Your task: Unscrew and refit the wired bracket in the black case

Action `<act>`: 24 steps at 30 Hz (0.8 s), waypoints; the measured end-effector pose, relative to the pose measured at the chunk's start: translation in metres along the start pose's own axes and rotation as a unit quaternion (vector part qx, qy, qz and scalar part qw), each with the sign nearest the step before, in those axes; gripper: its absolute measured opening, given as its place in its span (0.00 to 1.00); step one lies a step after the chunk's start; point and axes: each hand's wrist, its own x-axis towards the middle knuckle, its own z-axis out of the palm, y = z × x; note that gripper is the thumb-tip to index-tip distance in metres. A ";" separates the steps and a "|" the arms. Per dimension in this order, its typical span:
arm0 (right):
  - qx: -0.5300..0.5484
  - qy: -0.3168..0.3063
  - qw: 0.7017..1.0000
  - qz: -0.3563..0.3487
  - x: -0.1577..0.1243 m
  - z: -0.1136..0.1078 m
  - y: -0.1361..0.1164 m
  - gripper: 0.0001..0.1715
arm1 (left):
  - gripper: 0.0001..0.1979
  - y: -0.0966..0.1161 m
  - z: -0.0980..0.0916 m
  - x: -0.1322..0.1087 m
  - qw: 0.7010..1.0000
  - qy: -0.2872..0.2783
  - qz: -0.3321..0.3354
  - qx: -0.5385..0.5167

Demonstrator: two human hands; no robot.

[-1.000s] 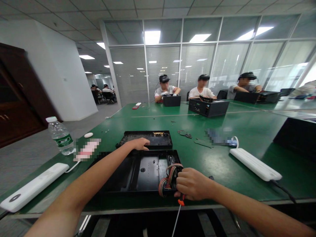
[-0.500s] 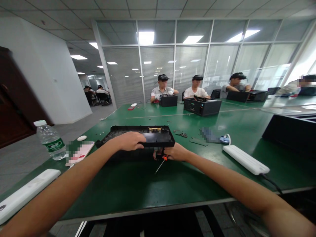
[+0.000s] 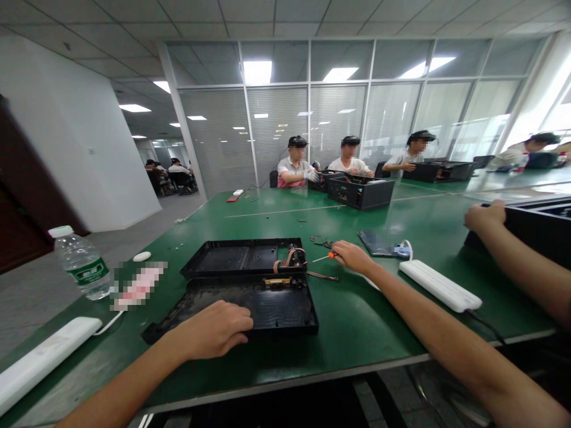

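Observation:
Two black plastic case halves lie open like a book on the green table (image 3: 285, 362). My left hand (image 3: 218, 333) is closed over the front edge of the near half (image 3: 267, 309), fingers curled. That half has a brass-coloured strip along its back. In the far half (image 3: 232, 258), a bundle of striped wires (image 3: 289, 258) sits at the right end, with a loose lead trailing onto the table. My right hand (image 3: 352, 257) is closed around a screwdriver (image 3: 322, 258) with an orange collar, its shaft pointing left toward the wires. Most of its handle is hidden in my fingers.
A water bottle (image 3: 84, 261), a white power strip (image 3: 49, 351) and a blurred pink object (image 3: 140, 285) are at left. A phone (image 3: 379, 244) and another power strip (image 3: 439, 285) lie right. Another person's hand (image 3: 486, 217) holds a black case. Co-workers sit opposite with computer cases (image 3: 361, 191).
The near case half has swung down toward me and now lies flat, exposing the wires. My right hand has moved right and up with the screwdriver. Another person's arm has appeared at right.

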 end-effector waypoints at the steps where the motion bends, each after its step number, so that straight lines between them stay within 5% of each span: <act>1: -0.007 -0.018 1.000 0.002 -0.001 0.000 0.001 0.08 | 0.05 -0.001 0.005 0.002 1.000 -0.006 -0.004 -0.006; 6: 0.005 -0.077 0.997 0.019 0.008 0.018 -0.037 0.17 | 0.13 -0.025 0.010 0.021 0.994 -0.044 -0.056 -0.078; 11: 0.005 -0.138 0.990 0.029 0.016 0.033 -0.084 0.20 | 0.32 -0.086 0.004 0.065 0.988 0.041 -0.140 -0.047; 14: -0.018 -0.148 0.988 0.050 0.017 0.035 -0.088 0.21 | 0.34 -0.112 0.016 0.086 0.985 0.009 -0.167 -0.039; 18: 0.014 -0.131 0.991 0.027 0.017 0.039 -0.083 0.19 | 0.23 -0.119 0.035 0.088 0.989 0.026 -0.145 -0.021; 24: 0.074 -0.112 0.991 -0.010 0.018 0.046 -0.087 0.16 | 0.23 -0.113 0.036 0.079 0.984 0.035 -0.173 0.024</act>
